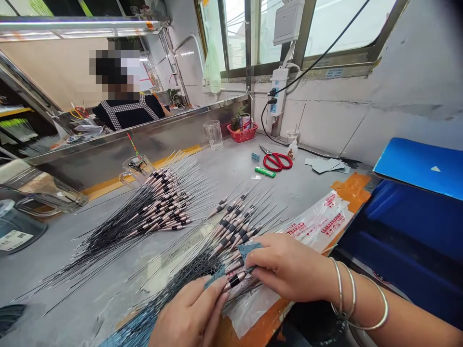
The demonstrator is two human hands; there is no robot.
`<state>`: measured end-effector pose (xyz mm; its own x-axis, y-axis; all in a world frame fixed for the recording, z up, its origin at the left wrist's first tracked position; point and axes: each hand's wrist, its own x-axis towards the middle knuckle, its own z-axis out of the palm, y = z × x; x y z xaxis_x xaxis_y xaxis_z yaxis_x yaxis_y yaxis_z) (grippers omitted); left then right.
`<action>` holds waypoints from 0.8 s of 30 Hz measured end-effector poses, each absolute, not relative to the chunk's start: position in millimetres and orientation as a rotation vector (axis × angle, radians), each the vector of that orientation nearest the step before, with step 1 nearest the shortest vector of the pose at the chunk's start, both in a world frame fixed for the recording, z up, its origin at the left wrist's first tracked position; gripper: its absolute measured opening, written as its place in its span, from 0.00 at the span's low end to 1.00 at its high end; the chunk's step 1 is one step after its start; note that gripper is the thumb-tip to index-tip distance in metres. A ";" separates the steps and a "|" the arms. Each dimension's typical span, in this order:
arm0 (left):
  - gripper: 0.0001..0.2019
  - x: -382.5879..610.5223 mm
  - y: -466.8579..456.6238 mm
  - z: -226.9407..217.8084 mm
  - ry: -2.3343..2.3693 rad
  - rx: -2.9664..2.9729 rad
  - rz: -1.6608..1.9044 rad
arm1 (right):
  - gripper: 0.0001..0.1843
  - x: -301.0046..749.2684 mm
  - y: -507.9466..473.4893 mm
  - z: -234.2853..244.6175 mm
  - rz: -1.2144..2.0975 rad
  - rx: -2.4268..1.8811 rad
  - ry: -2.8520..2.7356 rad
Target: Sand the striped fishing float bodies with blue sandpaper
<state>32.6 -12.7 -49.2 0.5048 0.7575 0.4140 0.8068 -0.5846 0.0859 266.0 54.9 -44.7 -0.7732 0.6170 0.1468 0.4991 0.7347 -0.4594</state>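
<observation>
One fishing float [236,280] with a black band and pinkish body spans the gap between my hands. At its near end, my left hand [191,308] is closed around it, a folded piece of blue-grey sandpaper [216,276] between the fingers. My right hand [280,265] pinches another blue-grey sandpaper piece [249,248] over the float's far end, thumb and forefinger together. Beneath and beyond my hands lies a loose pile of similar floats [231,226], their thin dark stems running toward the lower left. The float's tips are hidden by my fingers.
A bigger bundle of floats [162,202] lies left of centre, by a glass mug [135,168]. Red-handled scissors [278,161], a green packet [265,171] and a red basket [242,134] are further back. A blue box [415,217] stands right. Behind the partition sits another person [126,113].
</observation>
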 end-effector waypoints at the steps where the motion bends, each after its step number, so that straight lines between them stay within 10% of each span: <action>1: 0.17 32.8 -12.2 -49.6 -1.352 -2.638 -0.625 | 0.07 265.4 55.1 -45.5 0.598 -0.864 -2.639; 24: 0.15 32.5 -14.1 -59.4 -1.355 -2.676 -0.607 | 0.10 266.4 58.9 -51.0 0.695 -0.724 -2.574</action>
